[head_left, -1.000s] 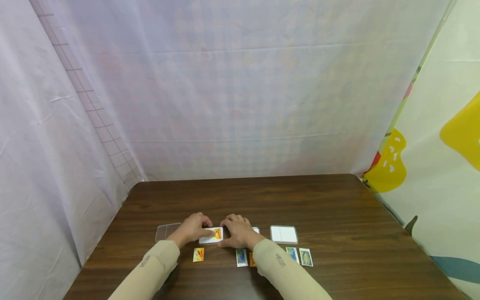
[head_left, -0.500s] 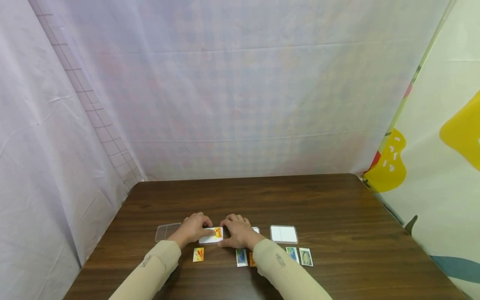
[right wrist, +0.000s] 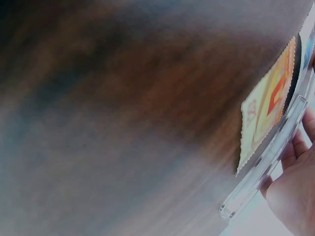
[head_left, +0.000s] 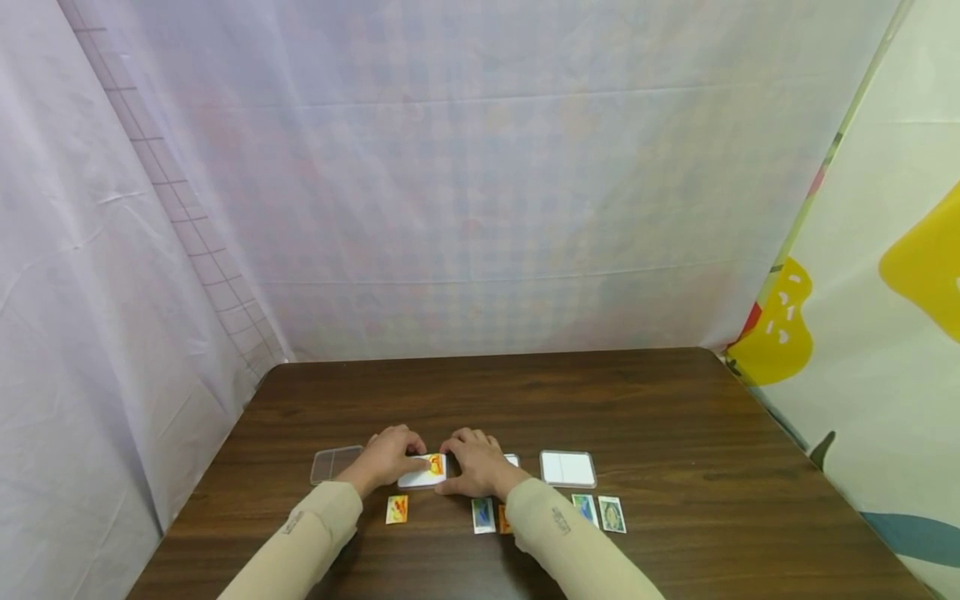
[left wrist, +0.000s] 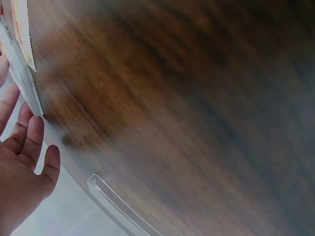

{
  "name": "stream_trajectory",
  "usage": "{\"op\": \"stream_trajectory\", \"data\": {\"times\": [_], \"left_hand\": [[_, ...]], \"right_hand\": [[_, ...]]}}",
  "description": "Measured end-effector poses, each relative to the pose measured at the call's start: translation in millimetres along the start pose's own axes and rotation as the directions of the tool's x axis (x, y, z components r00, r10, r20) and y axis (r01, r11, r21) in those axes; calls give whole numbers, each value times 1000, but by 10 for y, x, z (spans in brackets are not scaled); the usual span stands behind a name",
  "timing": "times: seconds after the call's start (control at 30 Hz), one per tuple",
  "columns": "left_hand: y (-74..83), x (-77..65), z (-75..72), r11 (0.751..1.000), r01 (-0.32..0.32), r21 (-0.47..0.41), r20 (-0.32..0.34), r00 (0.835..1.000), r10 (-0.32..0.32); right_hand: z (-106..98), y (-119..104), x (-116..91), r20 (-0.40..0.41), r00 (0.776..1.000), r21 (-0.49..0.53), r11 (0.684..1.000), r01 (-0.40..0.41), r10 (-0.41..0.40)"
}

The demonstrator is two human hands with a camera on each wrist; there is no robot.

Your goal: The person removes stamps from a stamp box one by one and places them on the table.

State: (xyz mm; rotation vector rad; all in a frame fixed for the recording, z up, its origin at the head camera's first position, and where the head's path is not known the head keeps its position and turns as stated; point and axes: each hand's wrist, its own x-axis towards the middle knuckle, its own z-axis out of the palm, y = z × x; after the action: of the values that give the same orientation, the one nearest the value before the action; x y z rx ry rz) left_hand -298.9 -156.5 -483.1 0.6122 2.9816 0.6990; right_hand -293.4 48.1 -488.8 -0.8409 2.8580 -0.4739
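A flat clear case with a white insert lies on the table with an orange-yellow stamp at its right end. My left hand grips the case from the left, thumb over the white face by the stamp, curled fingers at the far edge. From the right, my right hand holds the case's right end, thumb at the near corner and index finger at the far one. Part of a second case shows behind the right hand; in the right wrist view its clear edge runs in front of the fingers.
A clear lid lies left of my left hand. At the right is another white-filled case. Nearer me are a yellow-red stamp, a blue stamp, a partly covered orange stamp, a blue-green stamp and a green stamp.
The left thumb has shifted slightly over the stamp, baring more of its picture. Both hands otherwise stay in place around the case.
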Motion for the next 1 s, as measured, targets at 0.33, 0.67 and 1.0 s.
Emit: {"op": "stream_trajectory", "data": {"times": [0.33, 0.67, 1.0], "left_hand": [[10, 3, 8, 1000, 29, 2, -3, 1000, -29], [16, 14, 6, 1000, 2, 4, -15, 1000, -2], [11, 19, -3, 1000, 22, 4, -5, 1000, -22]], "right_hand": [[134, 109, 103, -27, 1000, 13, 1000, 13, -13], [91, 69, 67, -14, 1000, 6, 1000, 7, -7], [5, 9, 22, 11, 1000, 4, 1000, 3, -3]]}}
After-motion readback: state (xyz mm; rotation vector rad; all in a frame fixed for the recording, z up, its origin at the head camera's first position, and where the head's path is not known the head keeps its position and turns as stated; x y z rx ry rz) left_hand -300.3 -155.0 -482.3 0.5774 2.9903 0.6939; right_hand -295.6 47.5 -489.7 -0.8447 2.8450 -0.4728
